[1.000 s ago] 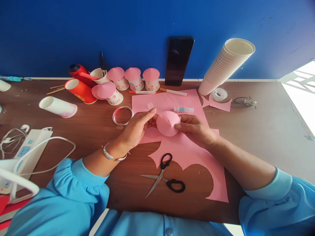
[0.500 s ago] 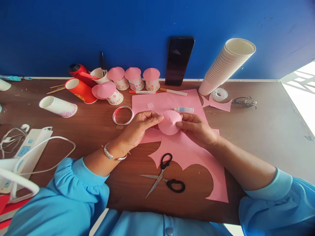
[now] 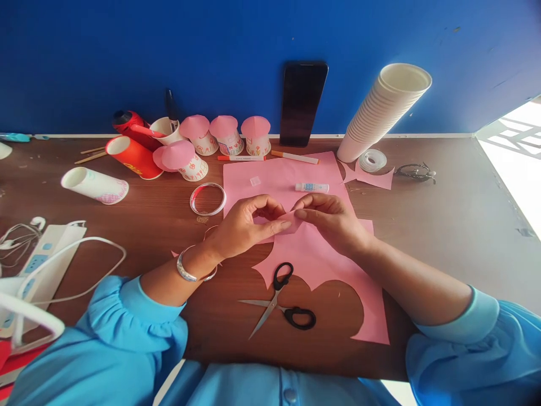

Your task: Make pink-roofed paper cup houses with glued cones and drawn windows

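Between my two hands is a small pink paper cone (image 3: pixel 291 223), tipped so that little of it shows. My left hand (image 3: pixel 249 224) pinches its left side, thumb in front and fingers curled behind. On the other side, my right hand (image 3: pixel 333 219) grips the cone between thumb and forefinger. Below them lies the cut pink paper sheet (image 3: pixel 321 256) with curved notches. A glue tube (image 3: pixel 311 187) rests on the sheet just behind my hands. Nearer to me, black-handled scissors (image 3: pixel 276 304) lie with blades spread on the brown table.
Several decorated cups with pink cone tops (image 3: pixel 256 132) line the back. A phone (image 3: pixel 303 104) leans on the blue wall, left of a tall cup stack (image 3: pixel 384 110). A tape roll (image 3: pixel 208 199), a red cup (image 3: pixel 135 158) and a power strip (image 3: pixel 40 265) are on the left.
The cone has turned from facing me as a round disc to a tilted, mostly hidden position. My left fingers have curled further behind it. The whole view has shifted slightly.
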